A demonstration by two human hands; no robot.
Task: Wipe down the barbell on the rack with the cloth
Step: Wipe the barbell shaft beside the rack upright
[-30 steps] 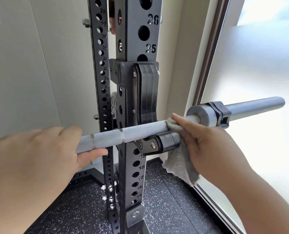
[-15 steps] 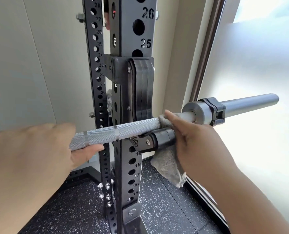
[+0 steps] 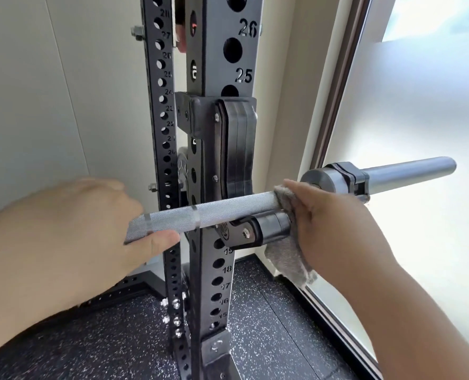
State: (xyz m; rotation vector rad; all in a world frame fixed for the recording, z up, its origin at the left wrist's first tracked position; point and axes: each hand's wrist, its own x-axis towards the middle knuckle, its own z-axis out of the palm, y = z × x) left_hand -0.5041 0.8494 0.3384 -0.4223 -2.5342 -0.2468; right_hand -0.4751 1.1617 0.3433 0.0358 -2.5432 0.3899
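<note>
rack (image 3: 200, 283) post: barbell (image 3: 228, 208) lies across its hook (image 3: 255, 231) | left hand (image 3: 71, 231), left of post, still grips the bar | right hand (image 3: 335, 223), right of post, clasps cloth (image 3: 288, 261) round bar, just slid outward from post | this stretch looks nearly wiped

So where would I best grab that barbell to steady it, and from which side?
Probably the knurled shaft of the barbell, left of the J-hook, where the left hand grips it. The bar is round, rough and near level, free above and below there, so come over the top and curl fingers round. The right hand and cloth fill the stretch by the collar.
</note>
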